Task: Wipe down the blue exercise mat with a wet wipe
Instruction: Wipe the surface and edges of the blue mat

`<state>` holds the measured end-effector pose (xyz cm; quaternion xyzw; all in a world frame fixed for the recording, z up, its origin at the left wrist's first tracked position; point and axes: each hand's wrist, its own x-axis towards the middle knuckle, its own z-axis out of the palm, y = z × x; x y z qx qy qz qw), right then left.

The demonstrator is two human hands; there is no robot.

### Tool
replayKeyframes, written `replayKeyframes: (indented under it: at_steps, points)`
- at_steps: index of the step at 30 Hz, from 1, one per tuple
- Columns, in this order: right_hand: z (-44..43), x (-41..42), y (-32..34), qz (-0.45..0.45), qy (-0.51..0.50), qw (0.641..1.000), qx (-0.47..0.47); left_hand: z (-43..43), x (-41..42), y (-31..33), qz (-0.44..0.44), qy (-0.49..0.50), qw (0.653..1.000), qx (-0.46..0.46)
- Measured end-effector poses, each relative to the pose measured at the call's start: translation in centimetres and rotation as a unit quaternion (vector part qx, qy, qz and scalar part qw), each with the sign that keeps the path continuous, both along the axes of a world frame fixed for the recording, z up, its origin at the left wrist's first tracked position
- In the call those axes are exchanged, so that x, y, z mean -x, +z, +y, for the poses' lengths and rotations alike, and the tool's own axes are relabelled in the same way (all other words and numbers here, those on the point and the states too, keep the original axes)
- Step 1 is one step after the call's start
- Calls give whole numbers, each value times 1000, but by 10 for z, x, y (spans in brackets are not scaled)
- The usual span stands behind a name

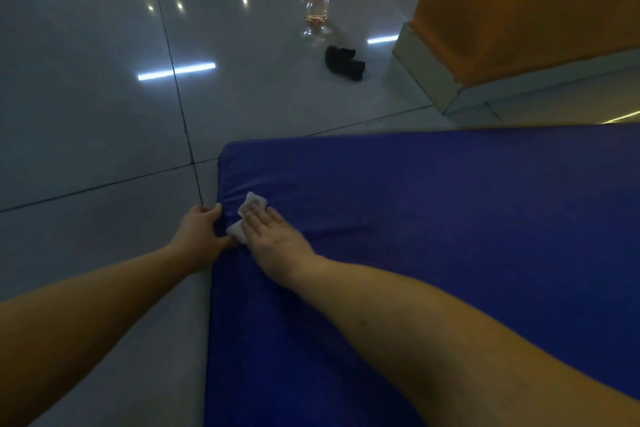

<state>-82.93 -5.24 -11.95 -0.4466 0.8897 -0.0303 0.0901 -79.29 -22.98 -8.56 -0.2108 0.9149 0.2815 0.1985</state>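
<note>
The blue exercise mat [433,218] lies on the tiled floor and fills the lower right of the head view. A white wet wipe [252,202] rests on the mat near its left edge, close to the far left corner. My right hand [273,236] presses flat on the wipe with straight fingers, covering its middle. My left hand [202,236] grips the mat's left edge right beside the wipe, fingers curled over the rim so that the fabric wrinkles there.
A clear spray bottle [317,3] with a white and orange trigger stands on the glossy floor beyond the mat. A dark crumpled cloth [344,62] lies near it. An orange block on a pale base [519,28] stands at the upper right.
</note>
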Motion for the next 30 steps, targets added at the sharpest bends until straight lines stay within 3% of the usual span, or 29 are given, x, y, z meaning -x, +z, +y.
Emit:
replayKeyframes:
  at_steps: [3,5,9,12,15,18,20,23,26,28,30]
  points:
    - [35,34,-2,67,46,997,-1,0,1,0,-10,-2,1000,5]
    - [74,61,-7,79,2,996,-36,0,2,0,-18,-2,1000,4]
    - [161,96,8,74,-164,982,-61,0,5,-1,-30,-14,999,9]
    - [173,86,14,39,-313,941,-121,-1,6,0,-36,-32,998,29]
    - [117,56,2,-2,-351,936,5,-1,7,1,-38,-39,998,41]
    - [46,19,-8,-29,-293,951,96,-1,8,0,-39,-44,997,45]
    - [3,-10,-12,-28,-178,977,117,-2,6,0,-39,-47,997,44]
    - [-16,-29,-4,-17,-34,999,-10,-5,3,0,-28,-51,998,36]
    - [2,-6,-1,31,42,998,-31,-5,1,-1,-28,-52,998,35]
    - [27,18,0,56,52,997,-29,-3,1,-1,-33,-53,997,37]
    - [58,41,0,57,-1,997,-51,-3,1,-1,-34,-47,998,28]
